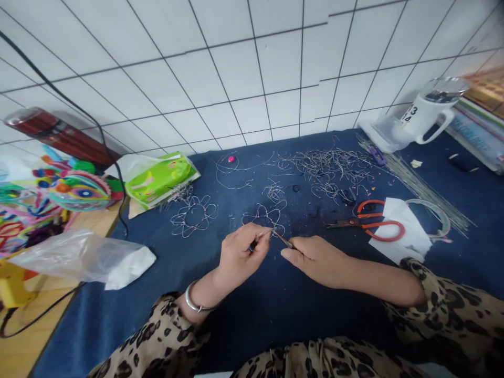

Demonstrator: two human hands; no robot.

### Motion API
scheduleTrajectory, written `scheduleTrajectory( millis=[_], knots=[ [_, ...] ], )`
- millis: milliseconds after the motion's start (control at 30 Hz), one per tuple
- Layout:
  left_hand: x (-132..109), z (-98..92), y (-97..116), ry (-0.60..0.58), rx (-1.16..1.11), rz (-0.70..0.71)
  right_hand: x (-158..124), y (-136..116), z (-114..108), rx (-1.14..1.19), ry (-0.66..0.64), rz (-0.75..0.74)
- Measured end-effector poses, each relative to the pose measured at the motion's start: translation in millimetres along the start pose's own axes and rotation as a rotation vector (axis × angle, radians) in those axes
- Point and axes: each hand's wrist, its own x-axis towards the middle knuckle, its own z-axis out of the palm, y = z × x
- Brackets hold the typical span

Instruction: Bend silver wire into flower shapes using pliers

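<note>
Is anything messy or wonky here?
Yes: the heap of thin wires is a messy tangle, with tiny bits scattered nearby. Some dark wall lines look wonky too, jogging instead of running straight.

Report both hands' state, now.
Left hand: closed, seemingly pinching thin wire.
Right hand: closed, holding a slim metal tool.

Wire flower (262, 214), centre: thin bare metal, faint shine
Hand tool (284, 240): smooth metal
Tablecloth (240, 320): matt cloth
Wall tiles (236, 71): smooth, lightly glossy
Flask (73, 135), far left: glossy, metallic-looking
Bag (84, 258): crinkled plastic
</note>
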Motion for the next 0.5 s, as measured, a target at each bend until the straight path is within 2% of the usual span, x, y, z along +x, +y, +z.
scheduleTrajectory(
  millis=[267,500],
  knots=[
    [0.2,1.0,3.1,0.024,0.028,-0.002,1.2,0.1,-0.1,0.013,-0.006,0.014],
    [0.8,2.7,1.4,0.045,0.027,0.013,0.6,-0.5,1.1,0.129,-0.051,0.012]
  ],
)
